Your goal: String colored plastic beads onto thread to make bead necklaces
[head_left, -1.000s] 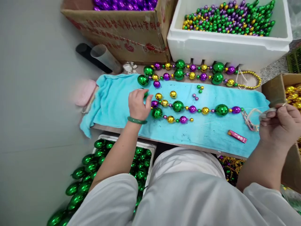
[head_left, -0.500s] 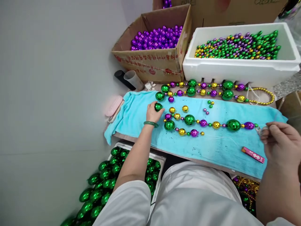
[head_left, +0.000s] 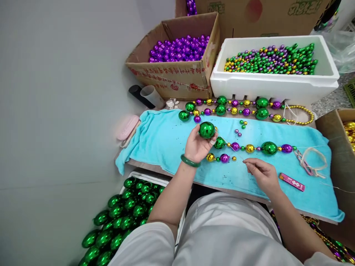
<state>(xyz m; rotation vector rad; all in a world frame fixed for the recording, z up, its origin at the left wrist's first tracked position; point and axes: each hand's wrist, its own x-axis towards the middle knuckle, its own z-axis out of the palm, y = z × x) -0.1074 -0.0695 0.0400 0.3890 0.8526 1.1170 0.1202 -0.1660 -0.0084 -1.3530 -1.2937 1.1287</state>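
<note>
My left hand (head_left: pixel 197 147) is raised over the turquoise towel (head_left: pixel 163 140) with its fingers closed on a large shiny green bead (head_left: pixel 206 130). My right hand (head_left: pixel 260 173) pinches a thin needle or thread (head_left: pixel 230 145) whose far end points at that bead. Just behind the hands a half-strung strand of green, purple and gold beads (head_left: pixel 257 148) lies across the towel. A second short run of gold and purple beads (head_left: pixel 222 158) sits below my left hand. Two finished strands (head_left: pixel 235 106) lie along the towel's far edge.
A cardboard box of purple beads (head_left: pixel 177 55) and a white foam box of mixed small beads (head_left: pixel 271 62) stand behind the towel. A tray of large green beads (head_left: pixel 124 210) sits by my left knee. A pink packet (head_left: pixel 291 181), scissors (head_left: pixel 302 162) and a gold bead box (head_left: pixel 346 133) lie right.
My left hand picked a green bead off the towel and lifted it. My right hand came in from the far right to the middle, now pinching the needle toward the bead.
</note>
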